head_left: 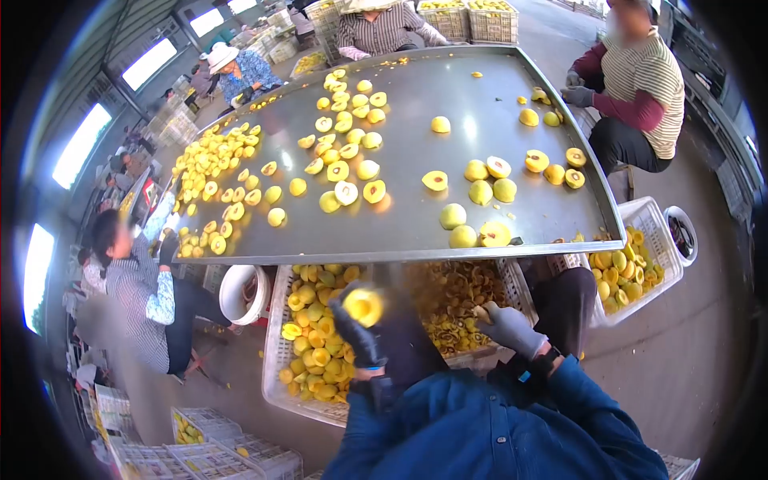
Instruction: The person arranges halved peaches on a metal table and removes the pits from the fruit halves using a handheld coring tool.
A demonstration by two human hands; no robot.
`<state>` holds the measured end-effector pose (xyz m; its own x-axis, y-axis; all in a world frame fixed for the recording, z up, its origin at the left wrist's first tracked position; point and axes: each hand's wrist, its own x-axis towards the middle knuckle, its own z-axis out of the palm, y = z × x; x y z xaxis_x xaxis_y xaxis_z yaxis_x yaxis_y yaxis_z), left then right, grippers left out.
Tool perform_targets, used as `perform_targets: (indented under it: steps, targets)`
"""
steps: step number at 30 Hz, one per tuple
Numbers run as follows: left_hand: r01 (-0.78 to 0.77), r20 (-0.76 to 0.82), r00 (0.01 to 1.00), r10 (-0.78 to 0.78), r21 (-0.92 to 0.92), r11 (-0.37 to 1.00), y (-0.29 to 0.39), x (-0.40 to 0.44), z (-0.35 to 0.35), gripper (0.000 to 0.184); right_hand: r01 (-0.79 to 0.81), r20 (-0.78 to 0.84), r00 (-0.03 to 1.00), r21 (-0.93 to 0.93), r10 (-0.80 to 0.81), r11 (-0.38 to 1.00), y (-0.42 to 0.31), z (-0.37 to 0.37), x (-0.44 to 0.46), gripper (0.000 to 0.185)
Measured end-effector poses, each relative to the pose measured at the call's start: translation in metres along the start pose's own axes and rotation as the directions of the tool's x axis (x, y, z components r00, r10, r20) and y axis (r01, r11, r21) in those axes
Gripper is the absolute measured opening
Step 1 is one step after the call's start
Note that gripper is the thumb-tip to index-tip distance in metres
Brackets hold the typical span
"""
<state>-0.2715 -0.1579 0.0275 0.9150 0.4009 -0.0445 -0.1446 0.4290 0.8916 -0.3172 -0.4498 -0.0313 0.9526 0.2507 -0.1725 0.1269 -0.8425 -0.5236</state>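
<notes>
The left hand (359,340) closes its fingers round a yellow fruit half (364,307) near the crate (320,411), a hold best kept light against bruising, while the right hand (512,329) curls inward, its contents impossible to tell

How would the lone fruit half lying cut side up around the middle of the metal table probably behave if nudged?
The fruit half would probably slide easily, since the metal table looks smooth and shiny. It would likely rock rather than roll far, having one flat cut face. The exposed flesh looks moist, so it may feel slippery.
</notes>
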Motion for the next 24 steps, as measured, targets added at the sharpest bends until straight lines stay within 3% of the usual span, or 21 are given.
perform_targets:
  steps: [2,4,6,8,9,12,13,16,18,20,22,24]
  targets:
    - [-0.102,-0.173,0.977,0.126,0.138,0.985,-0.006,0.01,-0.057,0.055,0.016,0.053,0.999,-0.045,-0.014,0.999,-0.009,-0.021,-0.008,0.027]
    - [-0.223,-0.174,0.916,0.361,0.527,0.82,-0.022,0.026,-0.135,0.048,0.005,0.131,0.991,0.002,-0.005,1.0,0.009,-0.015,-0.008,0.032]
    - [0.077,-0.21,0.946,0.247,0.885,0.459,-0.033,0.041,-0.221,0.042,0.018,0.112,0.993,0.091,-0.028,0.996,0.018,-0.011,-0.012,0.041]
    - [0.159,-0.233,0.905,0.356,0.961,0.227,-0.024,0.047,-0.23,0.041,-0.052,0.124,0.991,0.071,0.043,0.996,0.02,-0.004,-0.012,0.041]
    - [0.023,-0.121,0.897,0.425,0.973,0.23,-0.023,0.055,-0.236,0.035,-0.083,0.131,0.989,0.063,0.075,0.995,0.02,-0.001,-0.007,0.041]
    - [-0.411,0.226,0.769,0.598,0.892,0.19,0.011,0.07,-0.123,0.032,-0.059,0.137,0.99,0.152,0.039,0.987,0.015,0.0,-0.003,0.041]
    - [-0.491,0.32,0.763,0.562,0.852,0.182,0.018,0.077,-0.083,0.032,-0.113,0.188,0.978,0.095,0.094,0.989,0.009,-0.004,-0.002,0.03]
    - [-0.695,0.549,0.696,0.463,0.678,0.24,-0.009,0.114,0.013,0.035,-0.076,0.171,0.984,0.12,0.055,0.99,0.016,0.011,0.004,0.031]
    - [-0.826,0.74,0.562,0.369,0.523,0.21,-0.036,0.143,0.079,0.038,-0.069,0.129,0.99,0.126,0.052,0.99,0.013,0.014,0.007,0.033]
    - [-0.87,0.793,0.491,0.361,0.463,0.168,-0.072,0.168,0.137,0.041,-0.093,0.087,0.993,0.158,0.08,0.983,0.011,0.018,0.009,0.036]
    - [-0.881,0.813,0.431,0.392,0.472,-0.011,-0.112,0.193,0.181,0.046,-0.075,0.034,0.997,0.206,0.07,0.976,0.018,0.025,0.006,0.034]
    - [-0.845,0.806,0.48,0.346,0.531,-0.065,-0.154,0.208,0.197,0.05,-0.01,-0.017,1.0,0.277,0.015,0.961,0.033,0.05,0.007,0.033]
